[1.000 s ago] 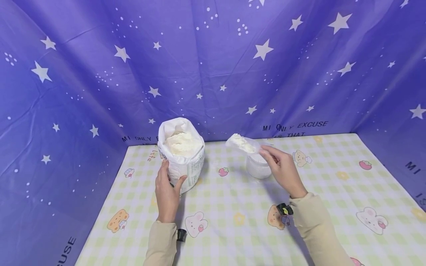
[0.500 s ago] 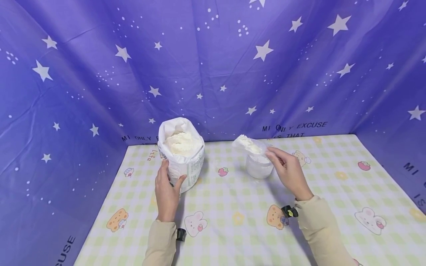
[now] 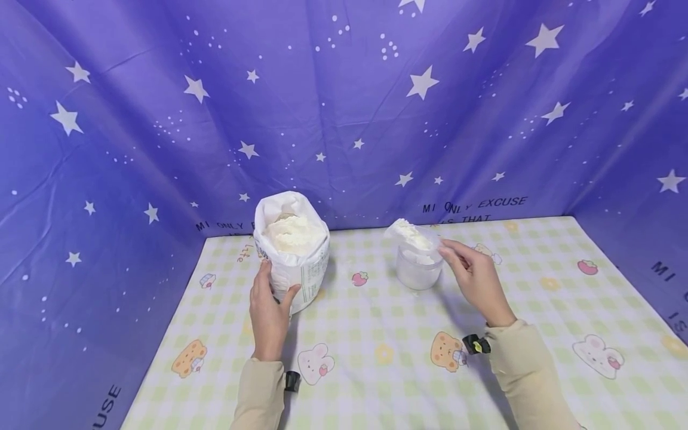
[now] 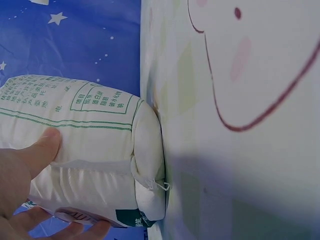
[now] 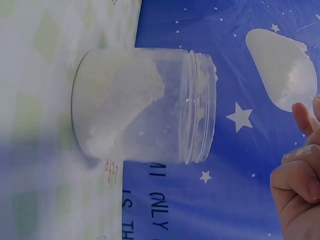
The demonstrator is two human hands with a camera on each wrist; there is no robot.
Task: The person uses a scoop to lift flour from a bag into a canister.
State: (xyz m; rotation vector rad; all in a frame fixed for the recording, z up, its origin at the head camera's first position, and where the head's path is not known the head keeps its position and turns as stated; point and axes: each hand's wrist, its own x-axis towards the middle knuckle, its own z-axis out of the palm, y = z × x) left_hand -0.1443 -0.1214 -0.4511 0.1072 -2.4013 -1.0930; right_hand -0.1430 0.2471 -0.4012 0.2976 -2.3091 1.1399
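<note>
On the left stands an open white flour bag point(image 3: 317, 280), filled with pale flour point(image 3: 292, 233). My left hand point(image 3: 270, 316) grips its near side; in the left wrist view the thumb point(image 4: 42, 150) lies on the printed face and fingers show at the opposite side. My right hand point(image 3: 475, 280) pinches the handle end of a translucent plastic scoop point(image 5: 270, 60) heaped with flour. The scoop is above the mouth of a clear plastic jar point(image 3: 416, 278), tilted little. Flour lies sloped inside the jar, as the right wrist view shows. Some flour dusts the right fingers.
A checked tablecloth point(image 3: 371, 334) with cartoon prints covers the table. Behind it and at both sides hangs a blue curtain point(image 3: 344, 107) with white stars, close behind the bag and the jar. Black straps point(image 3: 476, 344) show at the wrists.
My right hand has moved a little to the right with the loaded scoop, bringing it from the jar's left side to over its mouth. The left hand and flour bag have stayed put.
</note>
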